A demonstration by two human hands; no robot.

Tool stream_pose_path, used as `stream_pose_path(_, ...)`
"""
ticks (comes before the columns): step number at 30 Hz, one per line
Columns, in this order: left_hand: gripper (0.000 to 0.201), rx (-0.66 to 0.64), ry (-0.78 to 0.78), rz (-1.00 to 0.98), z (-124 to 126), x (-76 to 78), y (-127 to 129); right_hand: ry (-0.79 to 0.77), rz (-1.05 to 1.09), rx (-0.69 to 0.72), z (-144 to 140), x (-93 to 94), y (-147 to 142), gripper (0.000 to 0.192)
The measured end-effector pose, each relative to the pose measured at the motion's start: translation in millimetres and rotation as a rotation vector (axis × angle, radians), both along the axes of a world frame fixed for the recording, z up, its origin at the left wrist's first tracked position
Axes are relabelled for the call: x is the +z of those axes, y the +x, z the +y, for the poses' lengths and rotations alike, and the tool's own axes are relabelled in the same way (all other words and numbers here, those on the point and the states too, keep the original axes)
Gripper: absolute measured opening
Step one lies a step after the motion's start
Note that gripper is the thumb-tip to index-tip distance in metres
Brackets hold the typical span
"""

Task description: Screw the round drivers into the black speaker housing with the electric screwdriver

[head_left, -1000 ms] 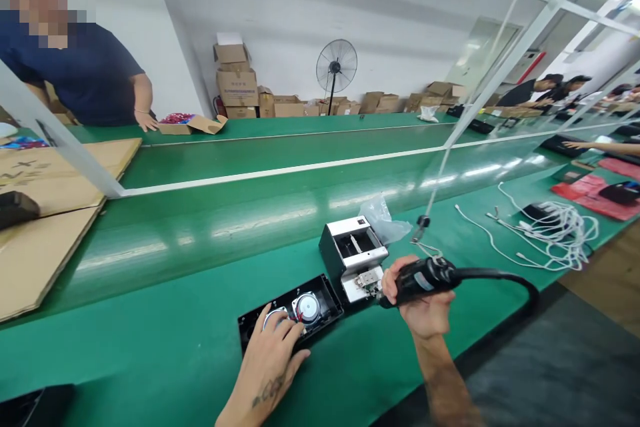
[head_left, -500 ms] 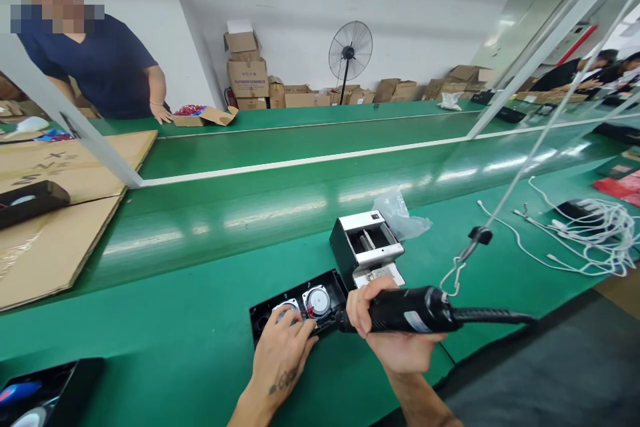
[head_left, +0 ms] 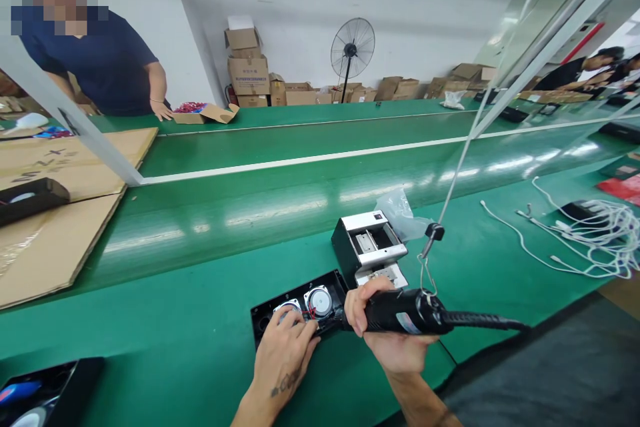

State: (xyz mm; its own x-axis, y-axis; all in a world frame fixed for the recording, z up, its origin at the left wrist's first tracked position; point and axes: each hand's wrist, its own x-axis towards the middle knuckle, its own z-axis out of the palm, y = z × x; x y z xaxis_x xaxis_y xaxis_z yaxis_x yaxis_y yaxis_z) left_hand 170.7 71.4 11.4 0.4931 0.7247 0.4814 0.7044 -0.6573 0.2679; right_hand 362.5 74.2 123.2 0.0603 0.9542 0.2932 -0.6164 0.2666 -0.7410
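A black speaker housing (head_left: 264,315) lies open-side up on the green bench, with a white round speaker (head_left: 319,301) and thin red wires inside. My left hand (head_left: 284,353) is closed over its near edge, fingers bent across a second speaker and the wires. What the fingertips press on is partly hidden. My right hand (head_left: 387,330) is wrapped around a black electric screwdriver (head_left: 407,311), held nearly level, its tip pointing left into the housing. The bit's end cannot be made out. Just behind stands a black and silver screw feeder (head_left: 367,247).
The screwdriver hangs from a cord with a black clip (head_left: 435,232). A clear plastic bag (head_left: 403,213) lies behind the feeder. White cables (head_left: 600,233) are heaped at right. Cardboard (head_left: 95,220) and another black housing (head_left: 75,387) are at left. A person (head_left: 100,67) stands across the bench.
The cord and its clip have swung left, and the screwdriver's back end has dipped slightly. Inside the feeder a metal part has shifted. My left hand stays on the housing.
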Motion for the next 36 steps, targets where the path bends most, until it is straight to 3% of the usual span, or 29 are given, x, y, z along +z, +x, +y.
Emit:
stream_pose_path(5,0.040,0.008,0.032,-0.052,-1,13.0,3,-0.013,0.016,0.005,-10,4.6,1,0.070)
stream_pose_path(10,0.042,-0.051,0.095,-0.102,1,23.3,4,-0.003,0.004,0.018,-19,11.5,-1,0.080)
stream_pose_path(23,0.037,-0.058,0.095,-0.145,1,26.0,3,0.009,0.010,-0.010,-20,12.0,-2,0.088)
stream_pose_path(32,0.041,-0.056,0.110,-0.155,2,23.9,3,-0.022,0.022,0.047,-21,21.7,-9,0.077)
stream_pose_path(36,0.031,-0.024,0.079,-0.104,1,20.1,1,-0.022,0.004,-0.001,-20,18.7,-6,0.077)
